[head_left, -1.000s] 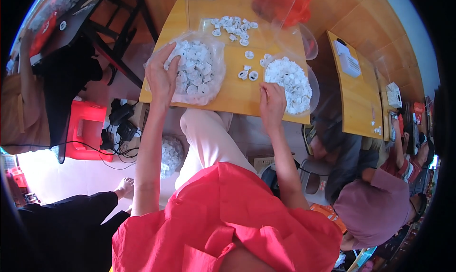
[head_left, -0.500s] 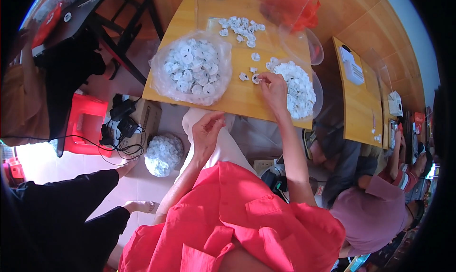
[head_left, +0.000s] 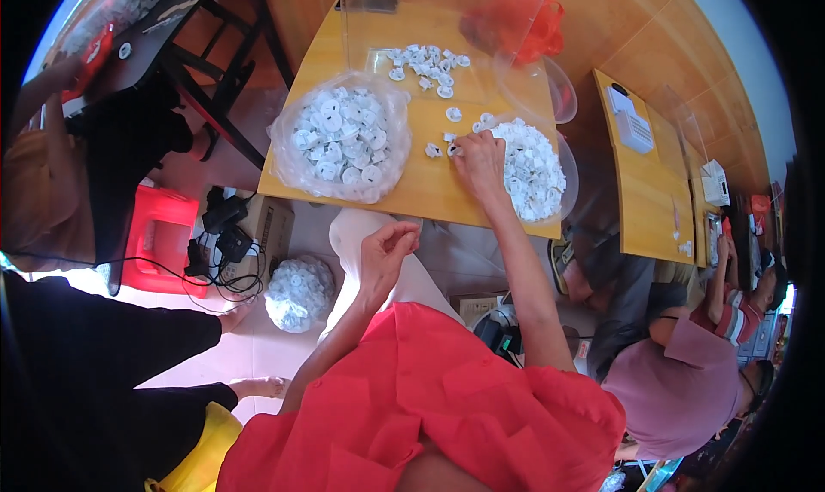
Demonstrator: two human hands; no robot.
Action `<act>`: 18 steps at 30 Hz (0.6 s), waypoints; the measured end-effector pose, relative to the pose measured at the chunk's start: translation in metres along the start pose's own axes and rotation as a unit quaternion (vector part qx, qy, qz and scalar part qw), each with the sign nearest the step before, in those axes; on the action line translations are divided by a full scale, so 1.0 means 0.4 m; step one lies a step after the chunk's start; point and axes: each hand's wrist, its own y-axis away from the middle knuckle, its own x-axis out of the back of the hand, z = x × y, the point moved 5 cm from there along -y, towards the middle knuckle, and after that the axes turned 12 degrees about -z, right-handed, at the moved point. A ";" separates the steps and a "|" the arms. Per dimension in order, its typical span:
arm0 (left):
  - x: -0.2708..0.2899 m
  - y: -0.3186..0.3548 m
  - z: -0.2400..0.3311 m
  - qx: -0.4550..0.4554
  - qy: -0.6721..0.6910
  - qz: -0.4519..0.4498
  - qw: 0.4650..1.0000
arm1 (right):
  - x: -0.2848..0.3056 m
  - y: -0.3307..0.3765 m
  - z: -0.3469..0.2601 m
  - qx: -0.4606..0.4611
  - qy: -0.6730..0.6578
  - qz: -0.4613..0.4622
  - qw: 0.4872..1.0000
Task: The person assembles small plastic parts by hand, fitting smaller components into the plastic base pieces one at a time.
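My right hand [head_left: 481,164] reaches over the wooden table with thumb and fingers pinched on a small white round plastic part [head_left: 454,150]. Two similar parts lie close by its fingertips. To its right is a heap of small white plastic pieces [head_left: 531,174] in a clear round tray. Left of it, an open clear plastic bag [head_left: 284,144] holds many white disc-shaped parts [head_left: 344,135]. My left hand [head_left: 387,256] hovers over my lap, just off the table's near edge, its fingers closed together; whether anything is between them is hidden.
A loose group of white parts [head_left: 427,65] lies farther back on the table [head_left: 421,187], near a clear upright panel and a red plastic bag [head_left: 540,32]. Below left are a filled bag [head_left: 299,293], a red stool [head_left: 159,234] and black adapters with cables [head_left: 228,226]. Other people sit on both sides.
The view has shifted slightly. My right hand has come down closer around the white part. My left hand stays over my lap, fingers closed. Something yellow now shows at the lower left.
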 end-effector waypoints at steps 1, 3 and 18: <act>0.001 -0.001 -0.001 0.006 0.007 0.000 1.000 | 0.012 0.009 -0.008 0.026 -0.013 0.024 0.999; 0.004 -0.006 0.004 0.010 0.012 -0.007 1.000 | 0.055 0.035 -0.040 0.049 -0.074 0.047 0.995; -0.051 -0.024 -0.013 0.134 0.361 -0.203 0.900 | 0.167 0.260 -0.167 0.124 -0.318 0.031 0.940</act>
